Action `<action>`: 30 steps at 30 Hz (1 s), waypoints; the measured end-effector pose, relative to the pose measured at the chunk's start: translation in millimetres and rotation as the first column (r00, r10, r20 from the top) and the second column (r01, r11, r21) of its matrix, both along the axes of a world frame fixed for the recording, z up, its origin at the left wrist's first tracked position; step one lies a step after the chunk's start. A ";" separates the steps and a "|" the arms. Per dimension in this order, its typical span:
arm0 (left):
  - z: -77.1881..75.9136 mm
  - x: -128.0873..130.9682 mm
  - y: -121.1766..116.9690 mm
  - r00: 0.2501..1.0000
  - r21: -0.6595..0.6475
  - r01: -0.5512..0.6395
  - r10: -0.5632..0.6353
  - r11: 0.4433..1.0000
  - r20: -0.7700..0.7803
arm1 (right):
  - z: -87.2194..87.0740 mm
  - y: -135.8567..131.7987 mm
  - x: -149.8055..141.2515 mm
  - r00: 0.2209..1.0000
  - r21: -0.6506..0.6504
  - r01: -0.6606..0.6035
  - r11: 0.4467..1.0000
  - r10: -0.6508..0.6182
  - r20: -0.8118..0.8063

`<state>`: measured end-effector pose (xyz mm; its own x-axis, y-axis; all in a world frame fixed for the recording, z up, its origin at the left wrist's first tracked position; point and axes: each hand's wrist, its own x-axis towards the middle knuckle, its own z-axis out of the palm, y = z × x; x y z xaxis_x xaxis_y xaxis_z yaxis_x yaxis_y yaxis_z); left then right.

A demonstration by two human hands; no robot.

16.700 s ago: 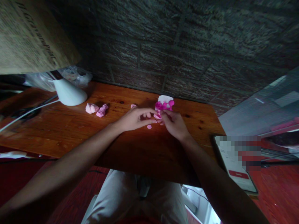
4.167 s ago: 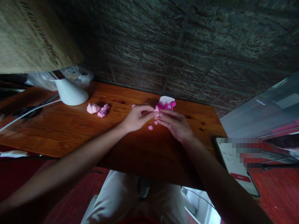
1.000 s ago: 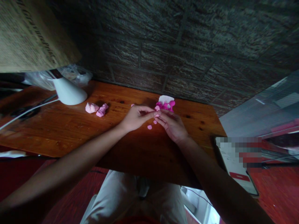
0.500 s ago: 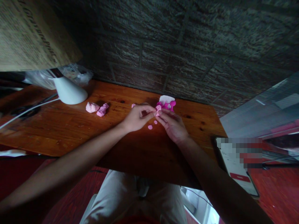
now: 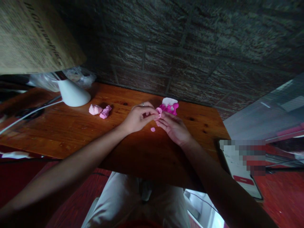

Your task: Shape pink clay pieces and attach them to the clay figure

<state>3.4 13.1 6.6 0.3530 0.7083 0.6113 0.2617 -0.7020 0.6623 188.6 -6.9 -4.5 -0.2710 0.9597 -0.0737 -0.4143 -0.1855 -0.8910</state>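
Between my hands is a small curled piece of pink clay (image 5: 159, 111), raised just above the table. My left hand (image 5: 140, 117) pinches it between thumb and forefinger; a ring shows on one finger. From the other side, the fingertips of my right hand (image 5: 175, 126) are closed on the same piece. Below them a small flat pink clay disc (image 5: 153, 129) lies on the wood, with another bit partly hidden by my right fingers. Behind my hands sit bright pink shapes (image 5: 173, 108) beside a white piece (image 5: 169, 101).
Two pink clay lumps (image 5: 95, 109) rest on the wooden table (image 5: 78, 133) to the left. A lamp with a white base (image 5: 74, 93) and printed shade stands behind them. A dark brick wall (image 5: 152, 60) borders the back. At right is a tablet (image 5: 242, 177).
The pink clay piece has turned and now looks curled into a ring-like shape. My right fingers have shifted left and down, covering the second small disc. The view has moved slightly.
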 end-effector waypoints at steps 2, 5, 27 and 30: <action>-0.4 0.5 -0.2 1.000 0.008 -0.018 0.018 1.000 0.002 | 0.7 -0.5 -0.4 1.000 0.017 -0.004 1.000 0.004 0.011; -1.1 -0.7 0.8 1.000 0.015 -0.018 0.018 1.000 0.005 | 1.1 0.2 0.1 1.000 0.026 -0.001 1.000 0.000 0.012; -1.0 -5.9 2.8 0.997 0.049 0.072 -0.071 0.996 -0.018 | -3.2 0.1 -0.3 1.000 0.023 -0.024 0.999 0.023 0.010; -1.4 -5.1 3.3 0.996 0.023 0.092 -0.092 0.996 0.004 | -4.0 0.2 -1.3 0.999 0.028 -0.039 0.999 0.039 0.000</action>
